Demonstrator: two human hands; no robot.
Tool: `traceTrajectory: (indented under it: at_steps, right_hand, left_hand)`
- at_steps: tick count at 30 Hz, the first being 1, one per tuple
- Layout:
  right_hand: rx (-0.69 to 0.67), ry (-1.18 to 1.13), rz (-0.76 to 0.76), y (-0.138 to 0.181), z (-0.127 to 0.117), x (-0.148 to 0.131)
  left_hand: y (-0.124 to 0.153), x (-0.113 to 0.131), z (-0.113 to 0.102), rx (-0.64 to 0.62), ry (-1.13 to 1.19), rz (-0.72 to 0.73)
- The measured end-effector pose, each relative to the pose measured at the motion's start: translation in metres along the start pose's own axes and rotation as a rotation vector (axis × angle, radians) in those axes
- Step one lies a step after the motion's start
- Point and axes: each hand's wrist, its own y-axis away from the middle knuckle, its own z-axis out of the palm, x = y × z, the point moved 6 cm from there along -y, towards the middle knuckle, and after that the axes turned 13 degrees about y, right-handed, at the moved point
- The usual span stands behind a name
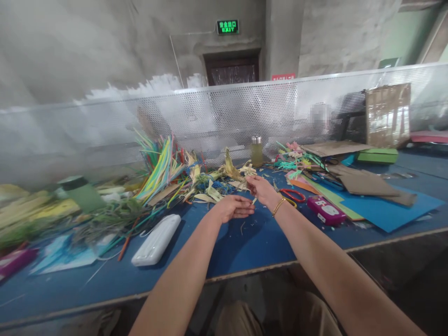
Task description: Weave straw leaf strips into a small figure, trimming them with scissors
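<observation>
My left hand (pixel 237 208) is over the blue table, its fingers stretched out together towards the right. Just above and to its right, my right hand (pixel 261 189) has its fingers curled in a pinch; what is in them is too small to make out. A short pale strip (pixel 254 201) shows between the hands, by the left fingertips. Behind the hands lies a pile of dried corn husks (pixel 212 191), with one husk (pixel 230 168) standing up. Beside the right wrist are red-handled scissors (pixel 293 194).
At left are a white power bank (pixel 156 240), a bundle of colourful strips (pixel 163 163) and a green container (pixel 82 193). Rightwards lie a purple device (pixel 325 210), blue paper (pixel 392 212) and cardboard pieces (pixel 366 179). A glass bottle (pixel 256 151) stands before the perforated metal screen (pixel 297 102).
</observation>
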Motion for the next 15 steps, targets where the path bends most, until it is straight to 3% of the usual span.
traceTrajectory:
  at_steps: [3,6,8,11,15]
  right_hand:
    - [0.016,0.021,-0.02,0.0,-0.003,-0.004]
    - [0.024,0.075,-0.046,0.001,-0.002,-0.007]
    - [-0.003,0.103,-0.066,0.002,0.002,-0.008]
    - [-0.05,0.135,-0.086,0.004,0.009,-0.008]
    - [-0.065,0.159,-0.091,0.007,0.015,-0.005]
  left_hand:
    - [0.004,0.009,-0.013,0.092,-0.084,0.022]
    - [0.006,0.028,-0.035,0.36,-0.145,0.237]
    - [0.007,0.037,-0.042,0.452,-0.116,0.385]
    - [0.002,0.038,-0.04,0.421,-0.053,0.462]
    - [-0.002,0.033,-0.031,0.336,-0.083,0.437]
